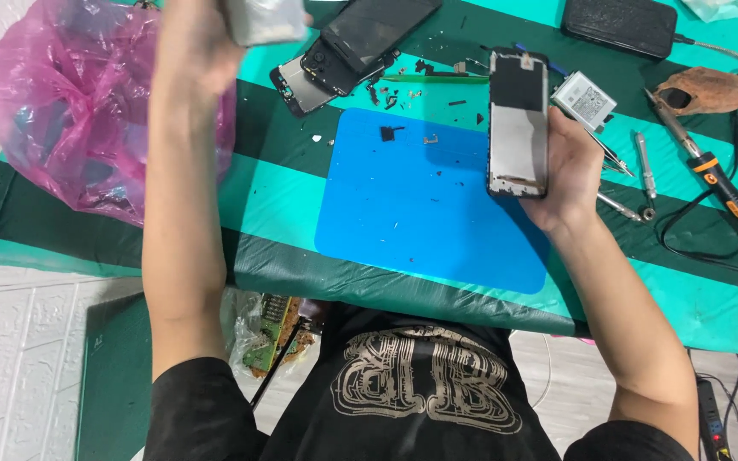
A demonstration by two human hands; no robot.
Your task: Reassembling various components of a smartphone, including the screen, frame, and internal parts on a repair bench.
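My right hand (567, 175) grips an opened phone frame (518, 124), held upright over the right edge of the blue work mat (424, 205); its inside shows a dark upper part and a grey metal plate. My left hand (207, 38) is raised at the top left, blurred, closed around a flat grey slab (262, 19) that looks like a battery. Small black and metal parts (388, 133) lie scattered on the mat.
A dismantled dark phone (360, 38) lies at the top centre beside a green tool (433, 78). A pink plastic bag (61, 102) sits left. Right of my hand are a small silver module (584, 98), tweezers and screwdrivers (642, 166), a soldering iron (715, 175) and a black case (621, 24).
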